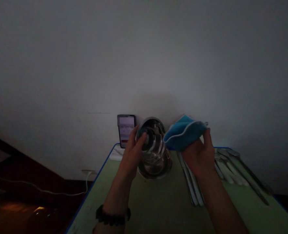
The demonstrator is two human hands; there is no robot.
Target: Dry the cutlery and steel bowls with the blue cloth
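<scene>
My left hand point(133, 148) grips a shiny metal bowl point(154, 125) by its left side, thumb inside the rim. The bowl is tilted so that its hollow faces me. Below it, a second metal bowl point(156, 172) rests on the table, partly covered by the first. In my right hand point(199, 156) is a blue cloth with white edging point(185, 131), which looks like a face mask. The hand holds it up from below, to the right of the tilted bowl, with the thumb at its right end.
A phone point(126, 130) leans upright against the wall behind the green table point(153, 208). White cloth point(116, 154) lies at its foot. Long metal utensils point(191, 185) lie under my right forearm. Several spoons point(228, 170) and long-handled tools point(251, 172) lie at the right.
</scene>
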